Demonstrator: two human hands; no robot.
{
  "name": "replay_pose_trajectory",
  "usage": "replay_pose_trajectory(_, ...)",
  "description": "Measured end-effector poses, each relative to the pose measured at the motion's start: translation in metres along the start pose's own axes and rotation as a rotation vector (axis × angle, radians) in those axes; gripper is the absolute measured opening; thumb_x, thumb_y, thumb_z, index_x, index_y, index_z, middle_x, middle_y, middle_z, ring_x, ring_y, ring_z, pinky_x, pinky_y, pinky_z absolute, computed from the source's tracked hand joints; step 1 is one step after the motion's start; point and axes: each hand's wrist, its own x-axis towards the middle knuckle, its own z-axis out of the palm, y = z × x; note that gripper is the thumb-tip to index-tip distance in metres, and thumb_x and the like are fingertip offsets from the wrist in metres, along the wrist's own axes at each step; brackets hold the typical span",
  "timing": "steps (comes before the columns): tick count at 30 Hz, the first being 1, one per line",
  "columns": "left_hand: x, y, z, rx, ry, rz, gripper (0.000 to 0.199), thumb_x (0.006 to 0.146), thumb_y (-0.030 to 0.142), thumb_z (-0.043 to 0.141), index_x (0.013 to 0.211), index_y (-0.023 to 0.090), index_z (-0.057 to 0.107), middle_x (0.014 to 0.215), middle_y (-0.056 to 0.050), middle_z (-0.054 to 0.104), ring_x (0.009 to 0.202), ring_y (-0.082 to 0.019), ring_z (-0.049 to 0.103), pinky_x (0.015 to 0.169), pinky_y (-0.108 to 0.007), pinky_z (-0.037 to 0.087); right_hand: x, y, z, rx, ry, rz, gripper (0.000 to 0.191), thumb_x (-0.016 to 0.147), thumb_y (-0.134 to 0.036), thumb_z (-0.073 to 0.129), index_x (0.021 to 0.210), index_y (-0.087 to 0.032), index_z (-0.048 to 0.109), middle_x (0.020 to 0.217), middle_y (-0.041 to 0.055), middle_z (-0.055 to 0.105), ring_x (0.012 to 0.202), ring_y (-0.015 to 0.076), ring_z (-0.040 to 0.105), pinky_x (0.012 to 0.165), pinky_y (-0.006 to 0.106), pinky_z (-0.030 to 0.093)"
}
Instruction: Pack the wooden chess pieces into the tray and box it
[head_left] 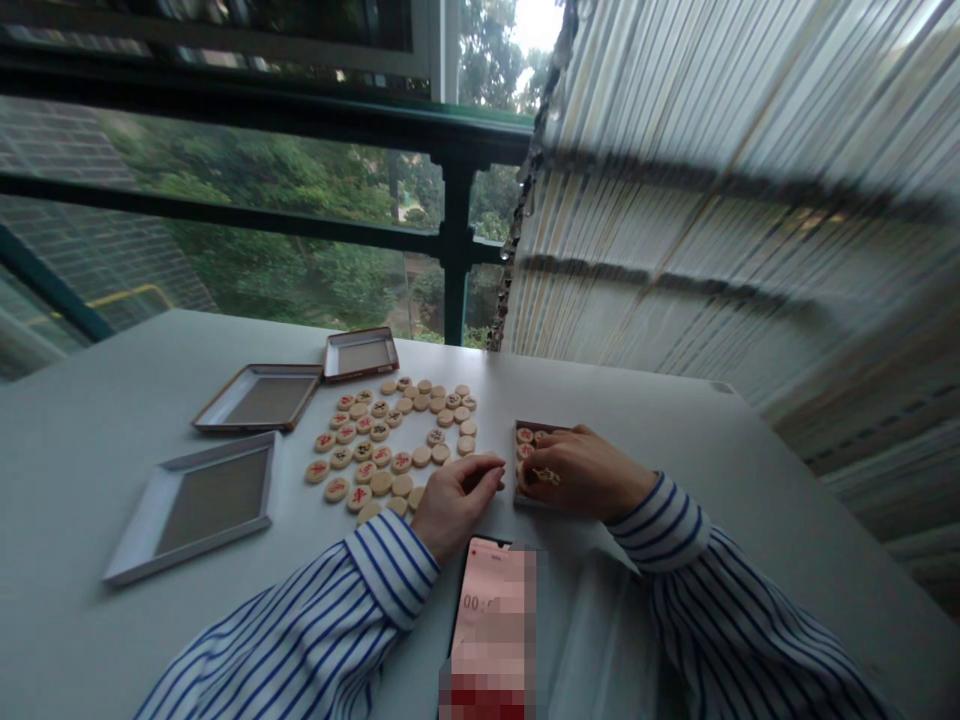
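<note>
Round wooden Chinese chess pieces (401,461), some with red or black characters up and others plain side up, lie loosely on the table left of centre. My left hand (459,500) rests at their right edge, its thumb and fingers pinched together; whatever is between them is hidden. To the right stands a small open box (516,440) with several pieces in it, red characters showing at its left side. My right hand (581,470) reaches over this box, fingers bent down around a Chinese chess piece (523,476) at its left. The hand covers most of the box's inside.
Three shallow open trays or lids sit at the left: a white one (274,480), a brown-edged one (225,428) and a smaller one (361,376). A phone (487,600) with a timer lies before me on the white table (97,420). Railing (454,240) and string curtain (637,220) stand behind.
</note>
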Motion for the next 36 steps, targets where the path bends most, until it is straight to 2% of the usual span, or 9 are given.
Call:
replay_pose_trajectory(9, 0.0000, -0.0007, 0.0000, 0.009, 0.006, -0.001, 0.023, 0.072, 0.030, 0.057, 0.087, 0.014, 0.064, 0.080, -0.007, 0.067, 0.071, -0.016, 0.063, 0.067, -0.026, 0.050, -0.0017, 0.0001, -0.0027, 0.016, -0.019, -0.007, 0.023, 0.079, -0.038, 0.047, 0.077, -0.022, 0.063, 0.081, 0.0043, 0.062, 0.075, 0.0152, 0.056, 0.063, 0.026, 0.032)
replay_pose_trajectory(19, 0.0005, -0.0013, -0.0004, 0.018, 0.005, 0.012, 0.022, 0.073, 0.031, 0.057, 0.087, 0.015, 0.064, 0.081, -0.006, 0.066, 0.071, -0.016, 0.063, 0.067, -0.026, 0.050, -0.0025, 0.0010, -0.0022, 0.028, -0.034, -0.012, 0.015, 0.078, -0.029, 0.049, 0.076, -0.024, 0.063, 0.081, 0.0018, 0.062, 0.076, 0.0144, 0.055, 0.064, 0.026, 0.031)
replay_pose_trajectory(36, -0.0006, -0.0027, -0.0016, 0.078, -0.020, 0.037, 0.022, 0.075, 0.030, 0.054, 0.087, 0.014, 0.063, 0.081, -0.007, 0.065, 0.071, -0.015, 0.063, 0.067, -0.026, 0.049, -0.0025, 0.0008, -0.0016, 0.036, -0.036, -0.027, 0.021, 0.079, -0.034, 0.047, 0.075, -0.023, 0.064, 0.080, 0.0027, 0.062, 0.077, 0.0148, 0.055, 0.066, 0.026, 0.031)
